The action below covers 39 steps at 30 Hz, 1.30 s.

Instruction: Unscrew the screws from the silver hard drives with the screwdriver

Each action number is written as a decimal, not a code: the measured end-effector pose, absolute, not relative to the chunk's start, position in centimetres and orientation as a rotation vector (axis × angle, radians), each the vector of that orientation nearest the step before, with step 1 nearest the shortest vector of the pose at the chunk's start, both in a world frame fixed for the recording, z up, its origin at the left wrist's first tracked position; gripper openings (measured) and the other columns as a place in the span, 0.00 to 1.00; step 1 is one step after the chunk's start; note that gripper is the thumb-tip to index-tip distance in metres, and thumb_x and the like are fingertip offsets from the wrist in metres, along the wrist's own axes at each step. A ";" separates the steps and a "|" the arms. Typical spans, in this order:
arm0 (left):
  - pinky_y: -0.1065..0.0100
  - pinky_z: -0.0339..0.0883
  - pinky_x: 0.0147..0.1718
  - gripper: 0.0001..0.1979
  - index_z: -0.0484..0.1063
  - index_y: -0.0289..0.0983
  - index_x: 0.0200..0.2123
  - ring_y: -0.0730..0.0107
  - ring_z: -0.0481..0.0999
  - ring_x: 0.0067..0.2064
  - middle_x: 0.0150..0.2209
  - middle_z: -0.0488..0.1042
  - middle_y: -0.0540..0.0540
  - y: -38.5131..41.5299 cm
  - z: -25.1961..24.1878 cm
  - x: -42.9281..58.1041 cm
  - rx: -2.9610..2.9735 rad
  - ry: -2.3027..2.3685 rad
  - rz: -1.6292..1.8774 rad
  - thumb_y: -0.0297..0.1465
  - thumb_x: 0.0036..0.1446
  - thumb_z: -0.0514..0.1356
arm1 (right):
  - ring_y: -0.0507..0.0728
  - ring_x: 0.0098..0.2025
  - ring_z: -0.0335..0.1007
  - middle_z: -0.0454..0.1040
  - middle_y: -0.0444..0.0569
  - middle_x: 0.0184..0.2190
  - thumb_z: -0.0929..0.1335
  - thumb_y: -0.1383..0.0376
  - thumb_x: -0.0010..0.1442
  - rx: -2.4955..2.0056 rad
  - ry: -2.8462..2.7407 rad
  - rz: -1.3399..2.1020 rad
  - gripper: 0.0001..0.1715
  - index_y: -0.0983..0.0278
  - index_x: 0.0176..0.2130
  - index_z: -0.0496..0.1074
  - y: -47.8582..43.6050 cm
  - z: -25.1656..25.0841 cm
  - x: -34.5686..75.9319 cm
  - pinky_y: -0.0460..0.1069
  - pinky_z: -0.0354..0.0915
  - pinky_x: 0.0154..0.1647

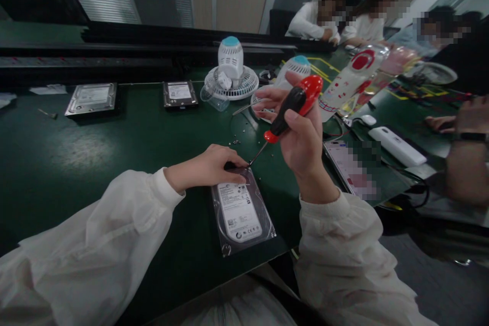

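Observation:
A silver hard drive (241,211) with a white label lies on the dark green table (76,163) in front of me. My left hand (208,167) rests on its far end, fingers curled and pressed down on the corner. My right hand (301,132) is closed round a screwdriver (292,107) with a red and black handle. Its thin shaft slants down to the drive's far right corner, by my left fingertips. Several tiny screws (235,140) lie loose on the table just beyond.
Two more hard drives (91,99) (179,94) lie at the back. Small white fans (231,69) (296,67), a plastic bottle (353,81), a phone (349,165) and a white remote-like device (397,145) stand to the right. Other people sit at the far right; one arm (458,122) rests on the table.

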<state>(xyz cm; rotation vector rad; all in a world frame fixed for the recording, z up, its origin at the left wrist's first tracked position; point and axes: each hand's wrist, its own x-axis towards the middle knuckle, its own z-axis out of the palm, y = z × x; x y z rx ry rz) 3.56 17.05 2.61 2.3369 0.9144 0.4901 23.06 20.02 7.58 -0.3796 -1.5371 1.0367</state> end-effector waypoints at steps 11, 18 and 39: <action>0.66 0.67 0.42 0.19 0.78 0.40 0.51 0.66 0.79 0.41 0.43 0.81 0.46 17.0 2.6 3.5 2.336 0.912 0.477 0.43 0.60 0.64 | 0.55 0.44 0.78 0.76 0.41 0.48 0.72 0.52 0.56 -0.469 -1.506 0.916 0.23 0.51 0.45 0.59 19.9 7.5 22.7 0.58 0.75 0.53; 0.66 0.67 0.43 0.20 0.78 0.39 0.51 0.66 0.79 0.43 0.44 0.81 0.46 17.1 2.4 3.4 2.337 0.919 0.490 0.43 0.60 0.64 | 0.59 0.50 0.77 0.74 0.45 0.56 0.68 0.44 0.57 -0.460 -1.538 1.016 0.28 0.52 0.51 0.63 20.1 7.8 23.2 0.59 0.75 0.54; 0.67 0.66 0.40 0.19 0.78 0.40 0.51 0.67 0.78 0.41 0.42 0.81 0.47 17.0 2.6 3.5 2.342 0.915 0.464 0.43 0.60 0.63 | 0.54 0.45 0.77 0.77 0.42 0.48 0.72 0.54 0.57 -0.385 -1.489 0.955 0.23 0.52 0.48 0.61 20.2 7.6 23.0 0.56 0.74 0.53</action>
